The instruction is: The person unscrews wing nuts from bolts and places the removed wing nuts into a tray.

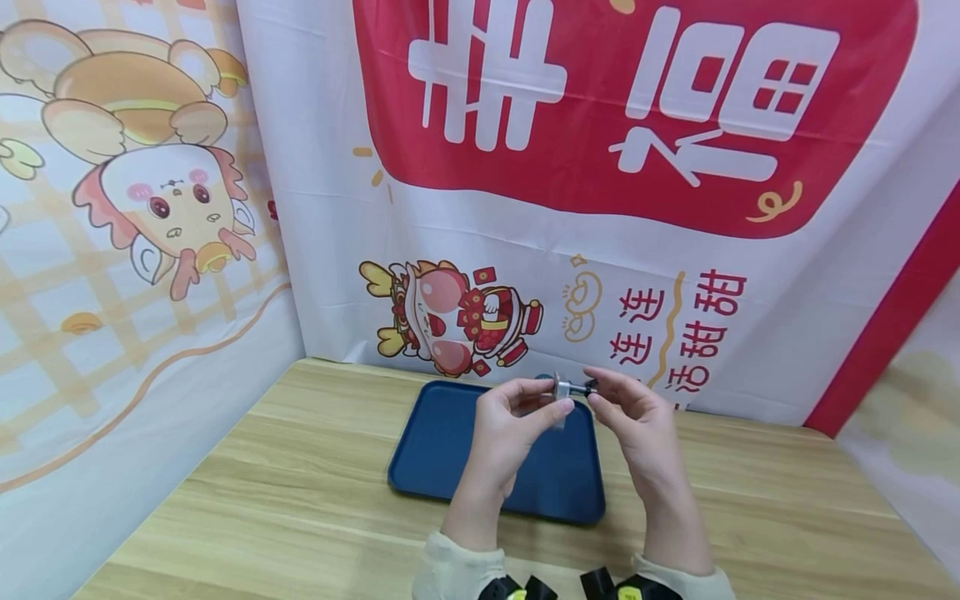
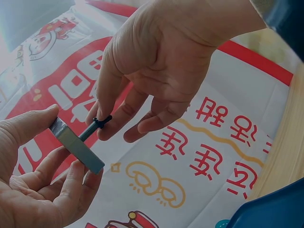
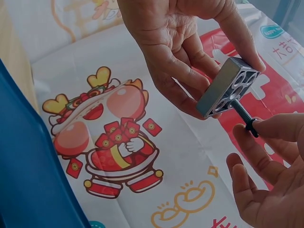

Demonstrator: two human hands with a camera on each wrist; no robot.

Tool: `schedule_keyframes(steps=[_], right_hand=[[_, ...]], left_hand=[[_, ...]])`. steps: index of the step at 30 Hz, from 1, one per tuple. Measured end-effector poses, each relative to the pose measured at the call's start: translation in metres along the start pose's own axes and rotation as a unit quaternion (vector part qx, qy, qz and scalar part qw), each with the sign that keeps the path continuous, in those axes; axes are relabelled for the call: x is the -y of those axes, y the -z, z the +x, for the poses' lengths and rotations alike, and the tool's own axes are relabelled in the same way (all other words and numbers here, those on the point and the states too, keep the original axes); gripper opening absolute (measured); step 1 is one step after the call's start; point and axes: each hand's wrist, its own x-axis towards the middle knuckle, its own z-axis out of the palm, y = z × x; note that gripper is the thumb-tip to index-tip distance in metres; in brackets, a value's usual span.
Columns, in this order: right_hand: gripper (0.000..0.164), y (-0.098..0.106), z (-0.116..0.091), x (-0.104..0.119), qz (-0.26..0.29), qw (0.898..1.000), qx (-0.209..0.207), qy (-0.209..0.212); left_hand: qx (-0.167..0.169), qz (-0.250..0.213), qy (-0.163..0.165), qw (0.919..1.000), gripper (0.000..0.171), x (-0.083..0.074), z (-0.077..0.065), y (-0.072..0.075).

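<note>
Our left fingers (image 2: 71, 187) grip the metal block (image 3: 219, 90); rightward, the screw (image 3: 243, 113) runs lengthwise to our right fingers (image 3: 280, 127), pinching its black end (image 2: 101, 122).

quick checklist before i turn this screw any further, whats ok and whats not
1. Left hand holds the metal block: ok, between thumb and fingers.
2. Right hand pinches the screw's black head: ok, thumb and finger are on it.
3. Threaded shaft meets the block's hollowed face: ok, it appears to.
4. Screw in right up to its head: not ok, thread shows between head and block.
5. Depth of the screw's tip: cannot tell, hidden by the block.
6. Blue tray flat on the wooden table: ok.
</note>
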Motion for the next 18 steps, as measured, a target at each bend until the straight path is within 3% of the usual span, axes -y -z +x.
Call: schedule_keyframes(steps=[10,14,18], right_hand=[[0.033,0.0004,-0.0001,-0.0002,-0.027,0.999,0.000,0.027],[0.034,0.0013,0.0002,0.0010,0.000,1.000,-0.016,-0.004],[0.025,0.0015,0.0008,0.0031,0.063,0.993,-0.077,-0.063]], left_hand=[[0.001,0.002,-0.001,1.0000,0.034,0.0002,0.0000,-0.0005],[0.004,0.003,-0.003,1.0000,0.034,0.0000,-0.0004,-0.0009],[0.005,0.002,-0.004,1.0000,0.033,0.0000,-0.0008,-0.0015]])
